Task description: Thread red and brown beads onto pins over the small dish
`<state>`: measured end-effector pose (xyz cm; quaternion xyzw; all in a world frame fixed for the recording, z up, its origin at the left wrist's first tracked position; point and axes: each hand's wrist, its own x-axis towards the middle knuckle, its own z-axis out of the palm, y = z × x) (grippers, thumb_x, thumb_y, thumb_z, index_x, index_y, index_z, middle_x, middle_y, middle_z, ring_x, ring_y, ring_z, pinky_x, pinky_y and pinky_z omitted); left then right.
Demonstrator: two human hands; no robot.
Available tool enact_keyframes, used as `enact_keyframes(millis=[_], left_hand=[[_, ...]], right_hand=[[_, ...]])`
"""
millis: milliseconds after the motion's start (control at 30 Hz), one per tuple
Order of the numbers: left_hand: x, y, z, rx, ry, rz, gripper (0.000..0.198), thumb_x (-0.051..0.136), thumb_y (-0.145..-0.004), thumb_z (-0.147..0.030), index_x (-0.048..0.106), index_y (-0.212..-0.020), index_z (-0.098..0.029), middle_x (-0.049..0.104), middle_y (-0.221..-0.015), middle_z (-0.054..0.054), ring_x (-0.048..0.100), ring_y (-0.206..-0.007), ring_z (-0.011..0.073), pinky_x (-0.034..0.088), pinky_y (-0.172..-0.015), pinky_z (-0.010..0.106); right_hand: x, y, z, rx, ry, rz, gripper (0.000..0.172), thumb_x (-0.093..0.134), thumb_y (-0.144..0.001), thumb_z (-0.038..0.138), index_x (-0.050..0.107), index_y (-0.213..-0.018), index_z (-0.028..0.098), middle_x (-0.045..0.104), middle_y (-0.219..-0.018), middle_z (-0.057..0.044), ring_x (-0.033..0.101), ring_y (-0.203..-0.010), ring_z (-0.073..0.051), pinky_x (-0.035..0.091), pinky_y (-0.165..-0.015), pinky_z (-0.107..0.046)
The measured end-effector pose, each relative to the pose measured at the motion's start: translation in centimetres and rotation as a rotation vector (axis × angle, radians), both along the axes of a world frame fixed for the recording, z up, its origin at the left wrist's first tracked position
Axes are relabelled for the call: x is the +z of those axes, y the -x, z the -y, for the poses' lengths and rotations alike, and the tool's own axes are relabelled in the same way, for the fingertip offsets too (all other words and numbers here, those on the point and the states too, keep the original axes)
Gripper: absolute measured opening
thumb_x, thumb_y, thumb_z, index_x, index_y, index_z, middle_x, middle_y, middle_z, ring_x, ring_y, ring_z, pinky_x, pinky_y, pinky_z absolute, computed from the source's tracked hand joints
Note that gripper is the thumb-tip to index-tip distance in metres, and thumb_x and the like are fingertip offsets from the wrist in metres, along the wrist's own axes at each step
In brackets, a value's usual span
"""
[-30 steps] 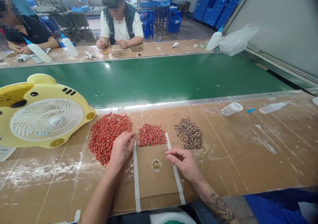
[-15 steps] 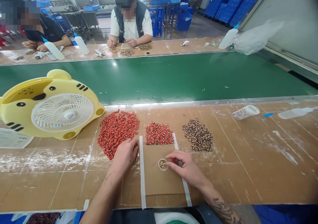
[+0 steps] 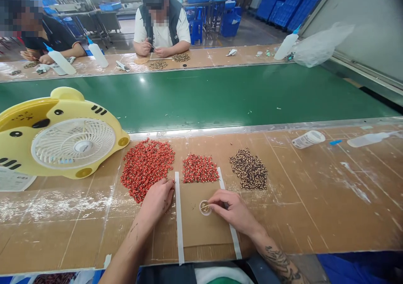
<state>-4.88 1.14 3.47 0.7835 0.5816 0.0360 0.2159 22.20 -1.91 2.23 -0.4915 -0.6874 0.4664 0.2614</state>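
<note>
My right hand [image 3: 231, 210] pinches a thin stick [image 3: 206, 206] whose tip is in a small round clear dish [image 3: 205, 209]. The dish sits on a brown cardboard sheet [image 3: 201, 229] edged with white tape strips. Left of the sheet, my left hand [image 3: 160, 195] rests with curled fingers at the lower right edge of a large pile of red pieces [image 3: 146, 164]. What its fingertips hold, if anything, is too small to make out. A smaller red pile [image 3: 200, 168] lies at the top of the sheet. To its right is a pile of dark and cream pieces [image 3: 248, 168].
A yellow animal-faced fan [image 3: 75, 139] stands at the left. At the right lie a white tub [image 3: 308, 139], a blue cap [image 3: 335, 142] and a bottle [image 3: 367, 139]. Beyond the green belt [image 3: 204, 97], two people work at another table with bottles and small piles.
The view has shifted slightly. My hands keep nearly the same places beside the red pile and at the dish. The person across in the cap has raised a hand from the table.
</note>
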Motion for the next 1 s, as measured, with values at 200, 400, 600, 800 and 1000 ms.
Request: enact_keyframes(millis=[200,400,600,800,1000], left_hand=[[0.8,-0.1,1.2,0.107,-0.031,0.406,0.017,0.052,-0.09,-0.018,0.067,-0.083,-0.019,0.066,-0.084,0.005,0.062,-0.072,0.0175,0.046,-0.068,0.026],[-0.3,-1.3,2.8,0.311,0.171,0.859,0.014,0.065,-0.083,-0.024,0.076,-0.088,-0.018,0.071,-0.082,0.006,0.063,-0.073,0.0173,0.048,-0.066,0.025],[-2.0,-2.5,4.2,0.54,0.379,1.139,0.006,0.076,-0.07,-0.02,0.078,-0.074,-0.017,0.075,-0.076,0.005,0.066,-0.068,0.0167,0.051,-0.065,0.025],[-2.2,-3.7,5.0,0.575,0.491,1.257,0.009,0.078,-0.068,-0.021,0.077,-0.076,-0.016,0.076,-0.069,0.004,0.068,-0.064,0.0168,0.053,-0.066,0.027],[-2.4,-4.2,5.2,0.59,0.513,1.207,0.012,0.078,-0.068,-0.024,0.077,-0.078,-0.016,0.075,-0.067,0.004,0.067,-0.063,0.0173,0.052,-0.064,0.026]], right_hand=[[-0.3,0.1,-0.2,-0.028,-0.013,0.017,0.015,0.066,-0.089,0.026,0.074,-0.079,0.019,0.069,-0.075,-0.003,0.059,-0.067,-0.015,0.042,-0.062,-0.026],[-1.0,0.3,-0.1,-0.014,-0.157,0.043,0.023,0.062,-0.093,0.033,0.074,-0.079,0.019,0.067,-0.072,-0.004,0.057,-0.063,-0.015,0.043,-0.06,-0.027],[-1.4,-0.1,-0.1,0.089,-0.46,0.084,0.021,0.055,-0.097,0.027,0.072,-0.088,0.018,0.068,-0.075,-0.007,0.058,-0.072,-0.018,0.045,-0.066,-0.03],[-0.8,-0.2,-0.5,0.23,-0.536,0.152,0.024,0.05,-0.098,0.02,0.067,-0.082,0.017,0.065,-0.073,-0.007,0.054,-0.07,-0.018,0.042,-0.064,-0.03],[-0.9,-0.3,-0.7,0.281,-0.571,0.186,0.022,0.05,-0.098,0.019,0.064,-0.082,0.017,0.062,-0.074,-0.006,0.052,-0.07,-0.018,0.039,-0.064,-0.029]])
